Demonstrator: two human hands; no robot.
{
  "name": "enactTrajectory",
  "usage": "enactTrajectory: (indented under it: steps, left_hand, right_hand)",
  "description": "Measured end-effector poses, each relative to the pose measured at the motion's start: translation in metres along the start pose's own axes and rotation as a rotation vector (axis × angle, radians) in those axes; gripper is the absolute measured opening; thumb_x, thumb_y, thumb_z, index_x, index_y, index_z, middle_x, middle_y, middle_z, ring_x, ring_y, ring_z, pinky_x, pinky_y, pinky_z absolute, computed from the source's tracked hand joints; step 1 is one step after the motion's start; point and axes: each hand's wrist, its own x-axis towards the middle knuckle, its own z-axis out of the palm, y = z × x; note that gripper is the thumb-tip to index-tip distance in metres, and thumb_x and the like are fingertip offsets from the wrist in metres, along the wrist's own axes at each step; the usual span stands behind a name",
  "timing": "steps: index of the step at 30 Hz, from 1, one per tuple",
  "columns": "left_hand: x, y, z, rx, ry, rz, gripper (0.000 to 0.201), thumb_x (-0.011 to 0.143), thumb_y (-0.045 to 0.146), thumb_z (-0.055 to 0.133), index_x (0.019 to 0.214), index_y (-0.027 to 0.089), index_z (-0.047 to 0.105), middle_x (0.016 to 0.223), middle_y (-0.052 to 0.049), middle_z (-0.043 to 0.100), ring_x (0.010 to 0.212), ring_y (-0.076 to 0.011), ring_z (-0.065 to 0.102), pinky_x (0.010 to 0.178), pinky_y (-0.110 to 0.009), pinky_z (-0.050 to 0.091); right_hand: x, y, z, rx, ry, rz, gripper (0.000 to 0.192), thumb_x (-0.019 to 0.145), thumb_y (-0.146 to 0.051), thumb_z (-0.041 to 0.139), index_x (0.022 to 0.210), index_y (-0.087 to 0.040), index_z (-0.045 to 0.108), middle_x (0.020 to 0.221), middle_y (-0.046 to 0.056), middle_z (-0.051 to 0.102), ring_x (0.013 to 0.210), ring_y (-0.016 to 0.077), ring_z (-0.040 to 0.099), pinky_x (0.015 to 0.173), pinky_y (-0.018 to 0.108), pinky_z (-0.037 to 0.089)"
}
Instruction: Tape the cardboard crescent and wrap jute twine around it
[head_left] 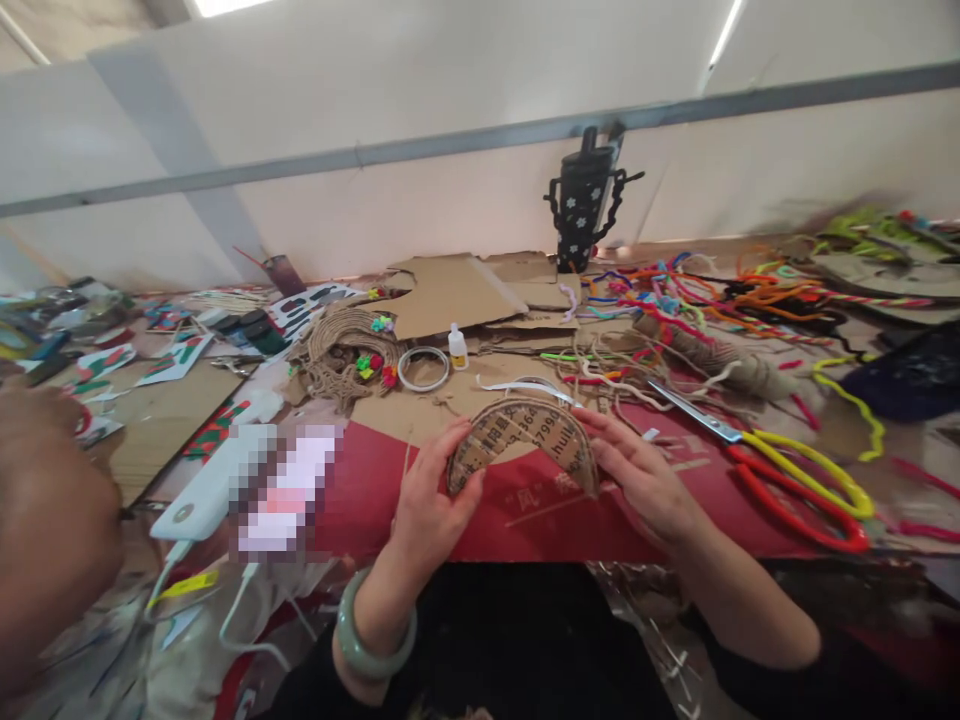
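Between my two hands is a curved cardboard arch (517,425) with dark printed characters and a twine-like edge. My left hand (435,495), a green bangle (375,640) on its wrist, grips the arch's left end with thumb and fingers. On the other end, the fingers of my right hand (641,480) press against its outer edge; the thumb is hidden. Beneath lies a red cardboard sheet (465,530) with white lettering. Just beyond the arch are a small glue bottle (457,348) and a roll of tape (424,370).
Large scissors (787,480) with red and yellow handles lie at right, near a twine spool (727,360) and tangled pipe cleaners (675,290). A black tumbler (583,200) stands at the back. A power bank (214,480) with cables is at left, beside another person's arm (56,520).
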Motion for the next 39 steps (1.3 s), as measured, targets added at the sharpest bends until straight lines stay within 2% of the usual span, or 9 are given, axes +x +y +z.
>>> enactTrajectory:
  steps: [3,6,9,12,21,25,28,32,39]
  left_hand:
    - [-0.002,0.003,0.008,-0.134,-0.034,-0.104,0.046,0.082,0.023,0.065,0.127,0.019,0.055,0.131,-0.014,0.059,0.119,-0.0234,0.059,0.102,-0.038,0.049]
    - [-0.001,0.007,0.011,-0.309,-0.006,-0.336,0.051,0.08,0.033,0.069,0.127,0.017,0.056,0.126,-0.015,0.063,0.107,-0.0227,0.066,0.09,-0.034,0.055]
    - [0.0,0.009,0.012,-0.489,-0.013,-0.62,0.048,0.081,0.046,0.066,0.116,0.013,0.063,0.099,-0.012,0.073,0.076,-0.0173,0.07,0.063,-0.025,0.056]
    - [0.001,0.007,0.013,-0.598,-0.085,-0.774,0.047,0.077,0.052,0.067,0.098,0.01,0.067,0.065,-0.006,0.07,0.054,-0.0117,0.062,0.049,-0.019,0.047]
    - [0.001,0.01,0.012,-0.661,-0.143,-0.766,0.044,0.074,0.053,0.07,0.088,0.012,0.068,0.068,-0.005,0.07,0.057,-0.0132,0.064,0.058,-0.024,0.051]
    - [-0.001,0.01,0.009,-0.64,-0.124,-0.825,0.049,0.068,0.057,0.073,0.083,0.011,0.068,0.071,-0.008,0.072,0.056,-0.0136,0.064,0.051,-0.021,0.048]
    - [-0.004,0.009,0.003,-0.517,-0.139,-0.802,0.042,0.073,0.053,0.072,0.073,0.012,0.066,0.066,-0.006,0.069,0.054,-0.0111,0.061,0.05,-0.019,0.046]
    - [-0.009,0.004,-0.009,-0.393,-0.147,-0.792,0.041,0.075,0.055,0.068,0.073,0.013,0.066,0.065,-0.005,0.069,0.053,-0.012,0.059,0.05,-0.019,0.046]
    - [-0.017,-0.003,-0.024,0.094,-0.194,-0.637,0.041,0.079,0.057,0.057,0.075,0.018,0.07,0.061,-0.001,0.066,0.054,-0.0137,0.058,0.056,-0.021,0.046]
  right_hand:
    - [0.001,-0.002,-0.008,0.038,0.017,0.043,0.046,0.076,-0.052,0.067,0.108,-0.019,0.065,0.09,0.006,0.072,0.069,0.0151,0.065,0.062,0.027,0.053]
    - [0.001,0.004,-0.017,0.021,0.061,0.013,0.042,0.073,-0.053,0.069,0.097,-0.018,0.067,0.084,0.005,0.072,0.069,0.0149,0.064,0.065,0.027,0.052]
    - [-0.002,0.011,-0.023,0.007,0.108,-0.02,0.041,0.076,-0.053,0.067,0.099,-0.018,0.067,0.09,0.005,0.072,0.078,0.016,0.065,0.073,0.027,0.052]
    - [-0.006,0.014,-0.025,-0.008,0.11,-0.018,0.042,0.076,-0.053,0.067,0.1,-0.019,0.066,0.09,0.005,0.072,0.082,0.0174,0.067,0.076,0.029,0.053]
    - [-0.01,0.008,-0.017,0.296,0.082,0.183,0.04,0.068,-0.045,0.076,0.097,-0.02,0.065,0.075,0.001,0.067,0.051,0.0104,0.056,0.047,0.024,0.05]
    - [-0.009,0.01,-0.018,0.204,0.145,0.092,0.04,0.07,-0.044,0.075,0.1,-0.021,0.065,0.083,0.002,0.071,0.073,0.0145,0.065,0.065,0.025,0.054]
    - [-0.009,0.012,-0.017,0.174,0.149,0.067,0.039,0.073,-0.047,0.072,0.102,-0.022,0.066,0.09,0.002,0.072,0.081,0.0142,0.066,0.075,0.026,0.053]
    - [-0.013,0.013,-0.02,0.103,0.127,0.076,0.043,0.079,-0.051,0.065,0.108,-0.02,0.063,0.089,0.004,0.071,0.07,0.0128,0.065,0.067,0.027,0.053]
    - [-0.03,0.008,-0.054,-0.262,0.206,-0.058,0.04,0.085,-0.046,0.055,0.112,-0.017,0.06,0.096,0.01,0.073,0.073,0.0166,0.069,0.067,0.031,0.056]
